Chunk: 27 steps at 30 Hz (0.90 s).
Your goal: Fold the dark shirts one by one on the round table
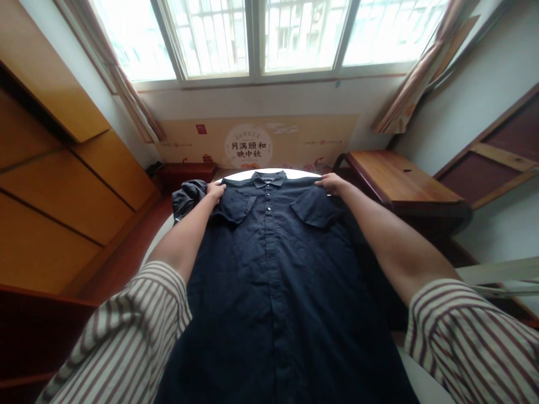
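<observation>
A dark navy button-up shirt [269,269] lies spread front side up over a white round table [162,238], its collar at the far end and both short sleeves folded inward over the chest. My left hand [216,191] pinches the shirt at its left shoulder edge. At the opposite shoulder, my right hand [330,184] grips the cloth between thumb and fingers. Just left of my left hand sits a crumpled dark grey garment [189,196] on the table's edge.
A wooden desk [400,177] stands to the right beyond the table. Yellow-brown cabinets [63,185] line the left wall. Ahead are a printed banner [295,140], curtains and wide windows [295,39]. Dark red furniture [37,331] is close at the lower left.
</observation>
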Available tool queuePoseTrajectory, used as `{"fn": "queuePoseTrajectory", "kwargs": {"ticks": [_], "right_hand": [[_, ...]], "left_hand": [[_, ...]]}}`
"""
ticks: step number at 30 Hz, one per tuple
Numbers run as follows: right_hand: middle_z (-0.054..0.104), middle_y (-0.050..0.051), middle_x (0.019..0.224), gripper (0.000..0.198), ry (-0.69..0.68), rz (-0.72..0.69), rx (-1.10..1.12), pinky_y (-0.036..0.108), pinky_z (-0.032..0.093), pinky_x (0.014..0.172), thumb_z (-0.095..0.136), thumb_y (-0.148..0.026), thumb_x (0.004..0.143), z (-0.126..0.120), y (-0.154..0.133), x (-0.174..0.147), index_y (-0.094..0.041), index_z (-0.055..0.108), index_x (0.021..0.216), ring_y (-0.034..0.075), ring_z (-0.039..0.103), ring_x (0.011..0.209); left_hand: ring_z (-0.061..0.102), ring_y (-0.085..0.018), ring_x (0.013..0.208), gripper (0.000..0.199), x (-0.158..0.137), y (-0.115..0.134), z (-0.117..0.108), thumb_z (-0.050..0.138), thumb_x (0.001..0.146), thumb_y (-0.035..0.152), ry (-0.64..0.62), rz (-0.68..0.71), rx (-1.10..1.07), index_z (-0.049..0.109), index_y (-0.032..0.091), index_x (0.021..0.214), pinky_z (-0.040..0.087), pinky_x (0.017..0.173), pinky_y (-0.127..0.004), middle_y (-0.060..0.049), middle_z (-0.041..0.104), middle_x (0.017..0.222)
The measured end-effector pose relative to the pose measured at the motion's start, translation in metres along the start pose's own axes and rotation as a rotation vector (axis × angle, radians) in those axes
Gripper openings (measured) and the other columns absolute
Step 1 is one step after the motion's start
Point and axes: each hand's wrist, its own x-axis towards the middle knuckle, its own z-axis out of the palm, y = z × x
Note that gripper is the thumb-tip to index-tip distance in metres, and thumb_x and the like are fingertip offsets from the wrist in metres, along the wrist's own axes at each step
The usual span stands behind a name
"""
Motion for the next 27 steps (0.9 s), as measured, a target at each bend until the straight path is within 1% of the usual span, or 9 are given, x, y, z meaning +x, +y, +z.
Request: {"fn": "queuePoseTrajectory", "kwargs": {"ticks": [5, 8, 11, 14, 17, 20, 21, 23, 27], "right_hand": [[0.059, -0.002, 0.064, 0.008, 0.070, -0.126, 0.114, 0.021, 0.051, 0.056, 0.065, -0.006, 0.087, -0.001, -0.017, -0.011, -0.010, 0.064, 0.094, 0.009, 0.055, 0.054], [0.066, 0.001, 0.074, 0.010, 0.057, -0.285, 0.268, 0.022, 0.052, 0.059, 0.064, -0.010, 0.089, -0.016, -0.036, -0.031, -0.012, 0.065, 0.099, 0.009, 0.057, 0.059], [0.071, 0.002, 0.083, 0.015, -0.031, -0.474, 0.417, 0.027, 0.054, 0.064, 0.066, -0.017, 0.089, -0.046, -0.044, -0.076, -0.016, 0.065, 0.104, 0.010, 0.061, 0.063], [0.073, 0.000, 0.090, 0.023, -0.105, -0.669, 0.416, 0.031, 0.056, 0.073, 0.074, -0.027, 0.084, -0.086, -0.023, -0.145, -0.023, 0.068, 0.106, 0.012, 0.066, 0.070], [0.075, -0.001, 0.089, 0.019, -0.141, -0.812, 0.201, 0.032, 0.057, 0.083, 0.077, -0.032, 0.080, -0.120, 0.028, -0.219, -0.033, 0.075, 0.099, 0.015, 0.071, 0.078], [0.075, 0.002, 0.109, 0.025, -0.578, -0.864, -0.148, 0.046, 0.042, 0.111, 0.062, -0.031, 0.090, -0.133, 0.090, -0.273, -0.041, 0.075, 0.109, 0.024, 0.070, 0.106], [0.074, 0.002, 0.114, 0.031, -0.712, -0.853, -0.237, 0.048, 0.035, 0.116, 0.058, -0.030, 0.092, -0.132, 0.108, -0.285, -0.043, 0.072, 0.115, 0.025, 0.066, 0.113], [0.072, 0.001, 0.119, 0.038, -0.828, -0.795, -0.354, 0.049, 0.025, 0.120, 0.053, -0.026, 0.094, -0.125, 0.137, -0.302, -0.048, 0.068, 0.120, 0.025, 0.060, 0.122], [0.072, 0.002, 0.119, 0.036, -0.827, -0.714, -0.442, 0.052, 0.021, 0.120, 0.051, -0.027, 0.094, -0.117, 0.155, -0.317, -0.047, 0.070, 0.118, 0.024, 0.057, 0.126]], "left_hand": [[0.071, -0.016, 0.088, 0.029, -0.013, 0.027, -0.006, 0.059, 0.087, 0.015, -0.027, 0.058, -0.171, 0.066, 0.007, 0.114, 0.056, 0.082, -0.025, -0.011, 0.073, 0.097], [0.070, -0.014, 0.087, 0.024, -0.022, 0.054, -0.024, 0.062, 0.090, 0.023, -0.048, 0.143, -0.341, 0.066, 0.012, 0.110, 0.055, 0.081, -0.023, -0.006, 0.073, 0.095], [0.069, -0.013, 0.079, 0.017, -0.047, 0.071, -0.067, 0.071, 0.084, 0.028, -0.166, 0.297, -0.631, 0.068, 0.018, 0.097, 0.056, 0.074, -0.021, 0.000, 0.070, 0.083], [0.066, -0.009, 0.071, 0.013, -0.101, 0.060, -0.136, 0.077, 0.080, 0.029, -0.317, 0.459, -0.735, 0.070, 0.024, 0.090, 0.055, 0.070, -0.021, 0.004, 0.068, 0.078], [0.067, -0.012, 0.076, 0.010, -0.175, 0.021, -0.210, 0.082, 0.074, 0.031, -0.411, 0.608, -0.626, 0.075, 0.029, 0.081, 0.056, 0.077, -0.027, 0.005, 0.071, 0.077], [0.067, -0.027, 0.106, 0.014, -0.243, -0.025, -0.265, 0.071, 0.083, 0.036, -0.595, 0.687, -0.244, 0.078, 0.036, 0.096, 0.053, 0.095, -0.044, 0.000, 0.076, 0.102], [0.063, -0.030, 0.116, 0.017, -0.261, -0.038, -0.278, 0.067, 0.087, 0.036, -0.694, 0.675, -0.085, 0.078, 0.035, 0.099, 0.050, 0.099, -0.049, -0.003, 0.075, 0.110], [0.054, -0.032, 0.128, 0.022, -0.286, -0.056, -0.293, 0.060, 0.092, 0.032, -0.840, 0.663, 0.148, 0.078, 0.031, 0.104, 0.046, 0.104, -0.052, -0.007, 0.071, 0.121], [0.048, -0.028, 0.135, 0.026, -0.299, -0.059, -0.303, 0.054, 0.095, 0.028, -0.982, 0.658, 0.320, 0.077, 0.025, 0.109, 0.043, 0.108, -0.046, -0.011, 0.065, 0.130]]}}
